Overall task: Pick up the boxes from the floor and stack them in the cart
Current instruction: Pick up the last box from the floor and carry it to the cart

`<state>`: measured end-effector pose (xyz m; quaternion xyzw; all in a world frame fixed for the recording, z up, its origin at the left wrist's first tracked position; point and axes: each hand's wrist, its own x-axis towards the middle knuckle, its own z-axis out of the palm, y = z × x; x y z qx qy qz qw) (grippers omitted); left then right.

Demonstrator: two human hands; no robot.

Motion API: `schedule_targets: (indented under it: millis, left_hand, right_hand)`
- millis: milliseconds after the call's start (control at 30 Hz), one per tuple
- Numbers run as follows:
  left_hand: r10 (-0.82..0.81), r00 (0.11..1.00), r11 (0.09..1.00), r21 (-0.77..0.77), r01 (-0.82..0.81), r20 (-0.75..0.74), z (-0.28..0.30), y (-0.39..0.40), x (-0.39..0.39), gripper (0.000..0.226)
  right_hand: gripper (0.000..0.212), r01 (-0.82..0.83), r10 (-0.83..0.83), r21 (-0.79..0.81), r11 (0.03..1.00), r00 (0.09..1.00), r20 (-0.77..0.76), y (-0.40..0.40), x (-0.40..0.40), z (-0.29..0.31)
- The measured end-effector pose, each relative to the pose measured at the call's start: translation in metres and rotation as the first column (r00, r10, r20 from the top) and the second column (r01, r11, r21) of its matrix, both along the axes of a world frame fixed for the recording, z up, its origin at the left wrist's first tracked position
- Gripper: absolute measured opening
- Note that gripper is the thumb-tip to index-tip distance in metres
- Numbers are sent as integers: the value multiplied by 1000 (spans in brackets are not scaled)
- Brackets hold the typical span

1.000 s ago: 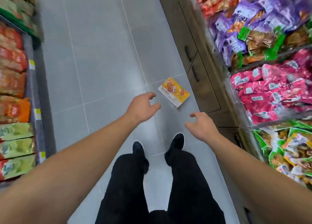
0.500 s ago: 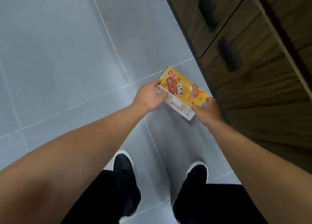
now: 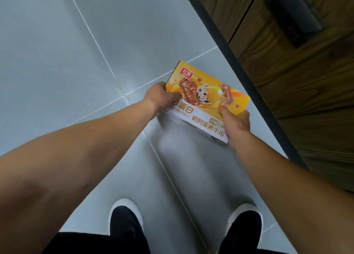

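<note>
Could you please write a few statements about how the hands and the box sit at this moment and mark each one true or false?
1. Both hands hold the yellow box. True: the left hand grips its left end, the right hand its right end.
2. The box lies beside a red cart. False: no cart is in view; a dark wooden cabinet stands to the right.
3. The floor is grey tile. True.
4. The person wears white shoes. False: the shoes are black with white edging.

One box [image 3: 206, 92], two hands, two shoes, one cabinet [image 3: 306, 81]
</note>
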<state>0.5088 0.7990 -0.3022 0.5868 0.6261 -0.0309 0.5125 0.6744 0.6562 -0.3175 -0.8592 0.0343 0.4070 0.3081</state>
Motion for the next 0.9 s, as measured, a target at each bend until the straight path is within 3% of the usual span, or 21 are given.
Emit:
schedule_targets:
  millis: [233,400,600,667,900]
  left_hand:
    - [139,986,990,-30,-137,90,113,-14,-26,30]
    - [229,963,971,-95,-218,139,260,-51,-65,27]
    - [326,929,937,-187,-294,175,441,-103,-107,24]
    - [327,933,930,-223,-290,150,501,-120,-118,32]
    - [308,939,905,-353,-238,154,624,-176,-127,90]
  right_hand:
    - [61,-5,4,-35,999,999,-35,0,-7,101]
    - [76,-36,35,-33,999,999,-31,-24,-33,246]
    - [67,-81,80,54,995,997,13,-82,-71,442]
    - [63,-72,72,75,995,997,1,-108,-78,508]
    - [66,-49,50,199,979,999,-2,-182,-87,626]
